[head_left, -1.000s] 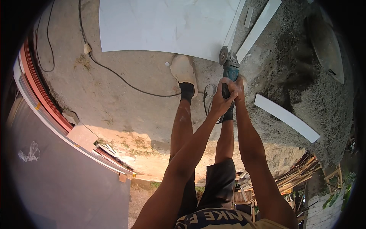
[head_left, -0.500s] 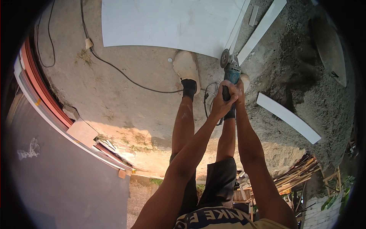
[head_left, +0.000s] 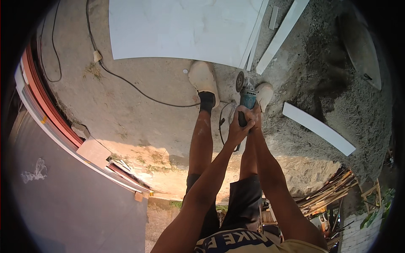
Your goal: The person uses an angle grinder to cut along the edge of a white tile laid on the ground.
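Note:
Both my hands are wrapped round a teal and black angle grinder with a round disc at its far end. My left hand closes on the dark rear handle. Beside it my right hand grips the body from the right side, its fingers partly hidden. The disc stands just short of the near right corner of a large white sheet and does not touch it. A narrow strip lies along the sheet's right edge, with a thin line between them.
A longer white strip and a small offcut lie right of the sheet. Another white strip rests on rough gravel. A black cable crosses the concrete near my left shoe. Wood scraps are piled at lower right.
The grinder and both hands have drawn back toward me and slightly left, so the disc has come away from the sheet's edge. Both hands keep their hold.

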`<move>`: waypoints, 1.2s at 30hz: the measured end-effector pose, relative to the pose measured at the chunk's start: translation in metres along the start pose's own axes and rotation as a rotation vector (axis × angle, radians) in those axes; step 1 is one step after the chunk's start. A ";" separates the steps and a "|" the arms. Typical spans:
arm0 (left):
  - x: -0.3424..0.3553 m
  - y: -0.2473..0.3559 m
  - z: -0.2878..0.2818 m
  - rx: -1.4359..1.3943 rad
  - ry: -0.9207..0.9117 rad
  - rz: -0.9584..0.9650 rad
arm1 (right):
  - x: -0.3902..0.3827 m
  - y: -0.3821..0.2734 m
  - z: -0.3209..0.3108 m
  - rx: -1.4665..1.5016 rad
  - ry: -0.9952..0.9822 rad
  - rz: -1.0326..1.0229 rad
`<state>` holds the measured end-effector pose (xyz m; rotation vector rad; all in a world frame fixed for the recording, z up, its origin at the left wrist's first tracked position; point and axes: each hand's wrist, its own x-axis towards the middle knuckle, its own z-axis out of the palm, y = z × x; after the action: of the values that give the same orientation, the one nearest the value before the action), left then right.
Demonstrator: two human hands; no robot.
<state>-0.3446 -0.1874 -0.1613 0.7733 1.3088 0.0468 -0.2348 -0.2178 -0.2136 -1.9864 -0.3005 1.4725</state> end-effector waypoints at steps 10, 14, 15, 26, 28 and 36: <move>0.020 0.029 0.005 -0.035 0.009 0.028 | 0.018 0.029 -0.006 -0.069 0.031 -0.142; 0.023 0.021 0.003 -0.033 0.040 0.056 | 0.020 0.012 -0.004 -0.157 0.088 -0.111; 0.025 0.020 0.002 -0.031 0.042 0.056 | 0.020 0.010 -0.004 -0.155 0.086 -0.110; 0.031 0.013 0.007 -0.060 0.017 -0.003 | 0.029 0.003 0.001 0.110 0.224 -0.078; 0.029 0.016 0.012 -0.067 0.025 0.003 | 0.032 0.004 0.000 0.232 0.239 -0.070; 0.033 0.018 0.013 -0.074 0.023 -0.010 | 0.035 -0.001 -0.008 0.224 0.183 -0.002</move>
<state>-0.3166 -0.1658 -0.1788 0.7046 1.3257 0.0959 -0.2154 -0.2014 -0.2392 -1.9192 -0.0561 1.2526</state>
